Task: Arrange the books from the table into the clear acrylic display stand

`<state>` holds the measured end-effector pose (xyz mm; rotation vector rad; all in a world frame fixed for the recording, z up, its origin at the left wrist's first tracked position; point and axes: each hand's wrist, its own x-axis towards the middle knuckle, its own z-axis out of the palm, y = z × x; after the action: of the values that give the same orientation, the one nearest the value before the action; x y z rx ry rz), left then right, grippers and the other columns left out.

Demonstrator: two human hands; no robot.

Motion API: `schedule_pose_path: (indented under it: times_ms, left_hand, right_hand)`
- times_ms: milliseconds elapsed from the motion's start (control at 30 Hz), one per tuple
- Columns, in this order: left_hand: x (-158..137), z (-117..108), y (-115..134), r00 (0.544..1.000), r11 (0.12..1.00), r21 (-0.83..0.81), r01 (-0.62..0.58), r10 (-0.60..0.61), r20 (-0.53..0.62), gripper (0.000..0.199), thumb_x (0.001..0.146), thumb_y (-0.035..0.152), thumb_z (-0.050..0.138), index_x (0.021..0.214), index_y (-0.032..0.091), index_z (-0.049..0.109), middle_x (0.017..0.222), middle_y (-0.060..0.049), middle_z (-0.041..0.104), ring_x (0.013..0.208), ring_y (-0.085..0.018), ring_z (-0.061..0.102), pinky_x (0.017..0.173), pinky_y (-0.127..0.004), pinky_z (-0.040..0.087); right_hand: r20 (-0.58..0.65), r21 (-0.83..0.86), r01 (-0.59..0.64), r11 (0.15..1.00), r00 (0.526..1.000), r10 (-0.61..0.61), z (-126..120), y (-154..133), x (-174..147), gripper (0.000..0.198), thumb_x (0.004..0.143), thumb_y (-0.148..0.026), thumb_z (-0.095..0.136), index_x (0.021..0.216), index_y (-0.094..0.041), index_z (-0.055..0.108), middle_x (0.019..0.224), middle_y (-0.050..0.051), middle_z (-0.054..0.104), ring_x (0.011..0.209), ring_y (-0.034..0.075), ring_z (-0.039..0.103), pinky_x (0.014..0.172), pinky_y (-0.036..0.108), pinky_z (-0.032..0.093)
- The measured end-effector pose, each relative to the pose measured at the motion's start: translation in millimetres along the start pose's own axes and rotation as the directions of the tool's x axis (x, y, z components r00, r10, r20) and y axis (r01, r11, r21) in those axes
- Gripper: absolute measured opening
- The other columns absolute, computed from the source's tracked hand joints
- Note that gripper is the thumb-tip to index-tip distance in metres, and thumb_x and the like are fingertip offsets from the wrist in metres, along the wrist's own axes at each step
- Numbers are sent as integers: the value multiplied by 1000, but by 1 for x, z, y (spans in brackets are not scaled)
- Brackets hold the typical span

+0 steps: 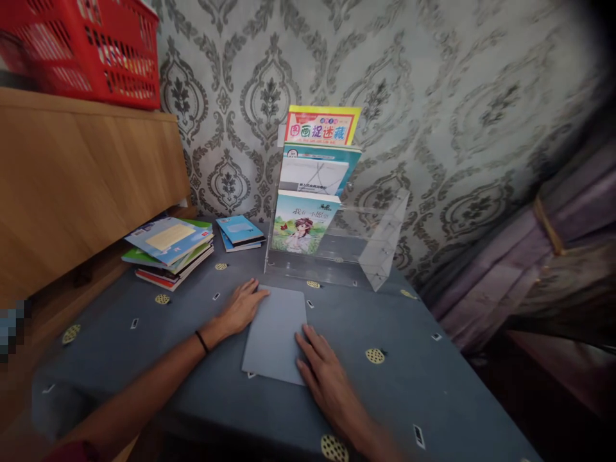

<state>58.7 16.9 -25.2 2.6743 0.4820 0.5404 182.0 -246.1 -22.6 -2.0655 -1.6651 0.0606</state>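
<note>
A thin, plain grey-blue book or notebook (276, 333) lies flat on the patterned tablecloth in front of me. My left hand (243, 307) rests at its upper left corner, fingers stretched out with the tips at the edge. Along its lower right edge, my right hand (325, 369) lies flat with the fingers spread and touching it. Behind the book stands a clear acrylic display rack (380, 247). In the rack's left side are a picture-cover book (304, 224), a teal book (353, 168) with a white one before it, and a yellow-and-red book (321, 126) at the top.
A stack of books (171, 247) sits on the table's left, with a smaller pile of blue books (239, 230) beside it. At the left, a wooden cabinet (86, 160) carries a red plastic basket (115, 54). Patterned wallpaper lies behind, and a purple curtain (510, 256) hangs at the right.
</note>
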Motion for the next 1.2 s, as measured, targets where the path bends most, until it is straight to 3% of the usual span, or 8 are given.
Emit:
schedule_pose_path:
  times_ms: [233,367,600,700,800,1033,1133,1200]
  left_hand:
    - [10,0,7,995,976,-204,75,-87,-52,39,87,12,51,121,22,66,128,-10,68,125,-25,59,113,-46,43]
    - [18,-9,13,979,878,-451,160,-198,-38,38,80,9,53,114,17,68,118,-11,68,112,-24,63,104,-43,48]
    - [24,-21,6,831,214,-927,307,-536,151,30,69,12,71,98,16,68,104,-9,69,101,-22,66,86,-32,54]
    - [22,-23,8,836,39,-941,335,-474,278,34,65,16,78,98,16,66,91,-7,70,81,-17,67,74,-29,54]
    - [18,-19,19,860,-21,-918,396,-342,379,42,61,21,83,99,15,66,84,-5,72,70,-16,67,69,-28,53]
    - [6,-15,39,892,-74,-906,417,-156,424,65,56,21,88,116,16,65,109,-12,74,92,-26,71,80,-34,54]
    - [5,-22,42,917,-94,-925,368,-130,377,68,57,24,89,120,16,64,112,-12,74,94,-26,71,82,-34,54]
    - [6,-28,45,934,-104,-938,331,-107,341,69,59,27,90,122,17,63,113,-12,74,94,-26,71,83,-34,54]
  right_hand:
    - [53,-104,7,995,999,-1,7,-4,23,48,101,-32,45,146,-17,53,157,12,42,147,33,36,118,54,38]
    - [65,-127,-9,992,998,17,10,-4,24,48,101,-30,46,146,-16,53,157,13,41,148,34,33,119,55,37]
    - [97,-123,-32,992,994,44,3,-8,25,48,102,-32,42,146,-15,53,157,13,41,148,34,33,120,53,35]
    - [87,-108,-21,994,996,31,6,-5,24,48,102,-32,43,146,-15,53,157,13,41,147,34,34,119,53,35]
    - [33,-72,-2,997,999,5,13,2,22,48,101,-32,43,146,-18,53,157,12,41,147,33,35,118,55,37]
    - [-77,190,-72,979,993,88,17,13,17,56,99,-42,46,150,-20,47,164,12,31,149,31,33,120,51,35]
    - [-153,438,-166,884,955,255,9,15,24,69,93,-50,54,153,-20,40,156,15,43,141,32,45,114,51,42]
    - [-106,629,-207,749,932,346,0,15,32,74,89,-55,60,151,-20,41,132,15,65,119,31,64,100,49,54]
